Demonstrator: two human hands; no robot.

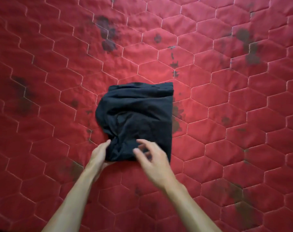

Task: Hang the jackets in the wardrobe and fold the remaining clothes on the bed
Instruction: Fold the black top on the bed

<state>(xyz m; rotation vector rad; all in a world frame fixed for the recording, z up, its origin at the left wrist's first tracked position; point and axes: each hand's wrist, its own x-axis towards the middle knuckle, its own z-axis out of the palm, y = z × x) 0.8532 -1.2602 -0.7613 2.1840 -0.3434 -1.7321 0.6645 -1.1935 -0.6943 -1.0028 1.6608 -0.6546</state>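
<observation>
Item: black garment [137,118], folded into a roughly rectangular bundle, lying on the bed near the middle of the view. Its right edge is straight and its far edge flat and banded. The left side bulges outward, and creases gather toward the near-left corner. Support: red quilted bedcover [226,97], stitched in pale hexagons, with dark blotches [107,34] scattered over it, densest at far centre and far right; it fills the whole view. Left hand [99,154]: at the bundle's near-left corner, fingers curled against the left edge and thumb along the near edge, gripping the corner between them. Right hand [153,156]: over the near part of the bundle, to the right of the left hand, motion-blurred; fingers spread and loosely bent, holding nothing. Whether its fingertips touch the cloth cannot be told. Both forearms are bare and enter from the near edge of the view, the left from near left, the right from near right, converging on the garment.
</observation>
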